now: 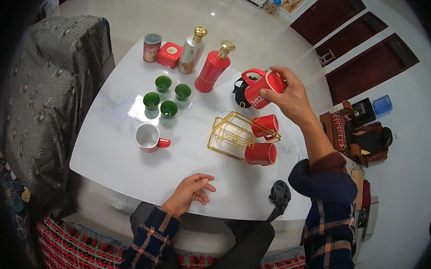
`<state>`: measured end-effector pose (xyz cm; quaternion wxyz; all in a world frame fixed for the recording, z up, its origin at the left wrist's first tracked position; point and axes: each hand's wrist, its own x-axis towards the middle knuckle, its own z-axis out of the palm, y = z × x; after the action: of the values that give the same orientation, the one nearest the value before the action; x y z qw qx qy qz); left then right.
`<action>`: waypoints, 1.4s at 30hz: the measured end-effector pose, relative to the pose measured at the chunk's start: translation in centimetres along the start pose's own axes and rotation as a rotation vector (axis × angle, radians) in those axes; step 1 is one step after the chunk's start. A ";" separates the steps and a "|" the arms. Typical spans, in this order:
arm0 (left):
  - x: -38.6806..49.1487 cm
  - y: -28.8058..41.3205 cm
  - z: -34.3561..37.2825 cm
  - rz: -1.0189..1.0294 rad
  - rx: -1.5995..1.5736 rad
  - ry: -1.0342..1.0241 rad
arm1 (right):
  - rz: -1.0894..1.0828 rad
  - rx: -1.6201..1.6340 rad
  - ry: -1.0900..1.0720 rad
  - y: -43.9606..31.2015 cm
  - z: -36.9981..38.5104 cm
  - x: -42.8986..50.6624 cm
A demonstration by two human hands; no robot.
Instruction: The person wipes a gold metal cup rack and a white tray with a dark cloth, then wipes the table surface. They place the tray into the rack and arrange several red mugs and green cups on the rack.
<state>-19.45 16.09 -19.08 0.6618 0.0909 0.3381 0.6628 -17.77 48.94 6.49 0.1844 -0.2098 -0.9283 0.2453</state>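
Tilted above the far side of a gold wire mug rack (229,155), a red Nescafé mug (256,94) is in my right hand (290,96), its base towards my palm. Two more red mugs, an upper one (262,126) and a lower one (260,153), hang sideways on the rack's right side. My left hand (190,191) is over the table's near edge, fingers apart, holding nothing. A mug with a white inside and red handle (147,138) stands upright on the left, near several small green cups (169,109).
A red bottle (211,72), a silver bottle (191,54), a red tin box (169,55) and a lidded canister (152,48) line the marble-patterned table's (115,169) far side. A black object (241,96) lies behind the held mug. Crumpled dark cloth (280,196) rests near the right edge.
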 end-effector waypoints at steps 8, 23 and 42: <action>0.8 0.9 0.1 -0.006 0.050 0.062 | 0.133 -0.127 -0.207 2.0 4.1 2.0; 1.8 0.1 0.3 0.033 0.045 0.057 | 0.112 -0.201 -0.443 5.9 7.7 2.5; 1.9 0.0 0.3 0.052 0.035 0.102 | 0.032 -0.241 -0.547 7.4 10.0 3.4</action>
<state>-19.51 17.92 -19.49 0.6246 0.0774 0.3803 0.6777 -22.89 52.64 -4.71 -0.1027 -0.1710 -0.9625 0.1837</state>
